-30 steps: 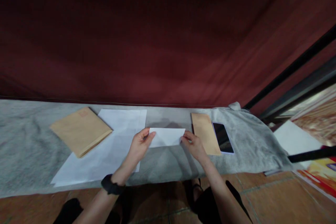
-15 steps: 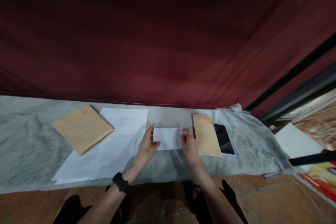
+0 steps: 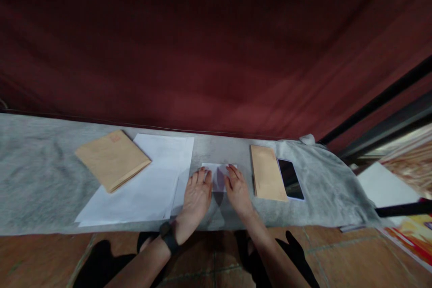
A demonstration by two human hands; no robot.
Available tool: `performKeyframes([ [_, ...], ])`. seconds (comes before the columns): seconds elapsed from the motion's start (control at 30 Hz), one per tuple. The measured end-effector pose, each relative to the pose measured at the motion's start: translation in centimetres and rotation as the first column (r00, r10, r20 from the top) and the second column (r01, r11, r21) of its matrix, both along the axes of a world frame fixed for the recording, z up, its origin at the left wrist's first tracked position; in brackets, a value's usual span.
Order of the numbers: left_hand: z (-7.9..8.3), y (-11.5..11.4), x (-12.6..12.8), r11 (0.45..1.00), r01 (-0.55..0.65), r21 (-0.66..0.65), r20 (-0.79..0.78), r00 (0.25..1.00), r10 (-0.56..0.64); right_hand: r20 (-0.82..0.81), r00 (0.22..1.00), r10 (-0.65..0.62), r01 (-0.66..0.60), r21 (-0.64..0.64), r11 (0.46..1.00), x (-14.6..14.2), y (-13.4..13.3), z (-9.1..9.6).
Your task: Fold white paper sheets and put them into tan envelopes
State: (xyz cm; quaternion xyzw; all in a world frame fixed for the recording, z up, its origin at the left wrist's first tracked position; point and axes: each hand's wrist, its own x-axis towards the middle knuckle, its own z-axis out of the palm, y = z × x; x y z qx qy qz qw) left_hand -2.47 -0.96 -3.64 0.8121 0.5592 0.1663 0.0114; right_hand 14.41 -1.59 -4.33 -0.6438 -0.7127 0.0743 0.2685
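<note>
A small white folded sheet of paper [image 3: 219,179] lies flat on the grey cloth, partly covered by both hands. My left hand [image 3: 197,191] rests palm down over its left end, fingers stretched out. On the right end lies my right hand [image 3: 237,187], its fingers extended and slightly bent, touching the paper. Left of my hands is a stack of large white sheets [image 3: 151,189], with brown envelopes [image 3: 113,159] lying at an angle on its upper left part. More brown envelopes [image 3: 268,173] lie to the right of my right hand.
A phone [image 3: 290,180] with a dark screen lies beside the right-hand envelopes. The grey cloth [image 3: 334,184] covers a narrow bench against a dark red fabric wall [image 3: 216,76]. Black bars [image 3: 378,101] and printed sheets [image 3: 411,234] are at the far right, above a tiled floor.
Both hands have gone from holding the paper's ends by the fingers to lying flat on it. My left hand has turned palm down and covers more of the paper.
</note>
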Motion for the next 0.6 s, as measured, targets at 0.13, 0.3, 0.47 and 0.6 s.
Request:
performKeyframes([
  [0.13,-1.3,-0.4,0.7,0.980,0.198,0.022,-0.030,0.980,-0.197,0.077,0.989,0.124,-0.121,-0.050,0.991,-1.2,-0.7,-1.0],
  [0.3,-1.9,-0.6,0.5,0.983,0.183,-0.024,-0.054,0.981,-0.184,0.208,0.973,0.097,-0.083,-0.074,0.994,-1.1,-1.2,-1.6],
  [0.47,-2.4,-0.7,-0.1,0.993,0.119,-0.007,-0.012,0.993,-0.119,0.262,0.965,0.027,-0.016,-0.044,0.999,-0.5,-1.4,-1.7],
  [0.6,-2.9,-1.0,-0.4,0.997,0.073,0.024,0.021,0.997,-0.073,0.271,0.962,-0.037,0.037,0.003,0.999,0.1,-1.8,-2.0],
])
